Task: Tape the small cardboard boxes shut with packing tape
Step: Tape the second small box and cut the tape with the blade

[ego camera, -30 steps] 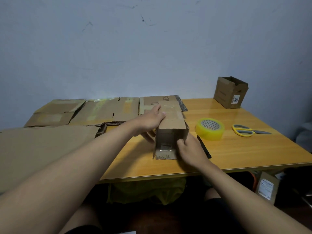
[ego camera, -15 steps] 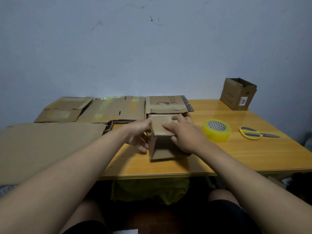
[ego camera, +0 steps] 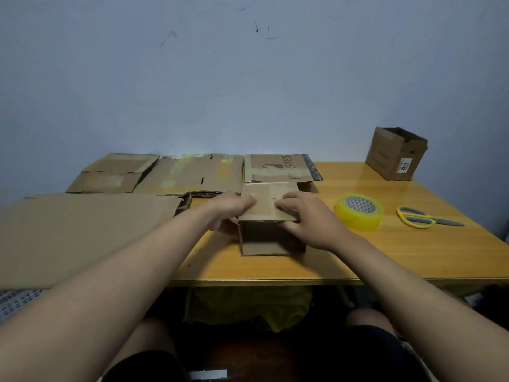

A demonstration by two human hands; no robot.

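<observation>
A: How many boxes stand on the counter (ego camera: 413, 252)?
B: Two upright ones. The small cardboard box (ego camera: 265, 216) sits near the front edge, about the middle, and a second open box (ego camera: 395, 153) stands well behind and to the right of it, by the wall, with a white label on its side.

A: And the hands?
B: Two, both on the small cardboard box. The left hand (ego camera: 230, 209) grips its left side, thumb lying on the top flap and fingers curled down the side. The right hand (ego camera: 305, 216) lies flat on the top flap, fingers straight, pressing it down.

A: Tape?
B: One roll of yellow packing tape (ego camera: 359, 211), just to the right of the small cardboard box, lying flat. One pair of yellow-handled scissors (ego camera: 424, 220) lies further right again.

A: Anything to the left?
B: Flattened cardboard. One large sheet (ego camera: 82, 232) to the left of the small cardboard box, and three flattened boxes (ego camera: 190, 175) in a row behind it, the rightmost printed with letters.
</observation>
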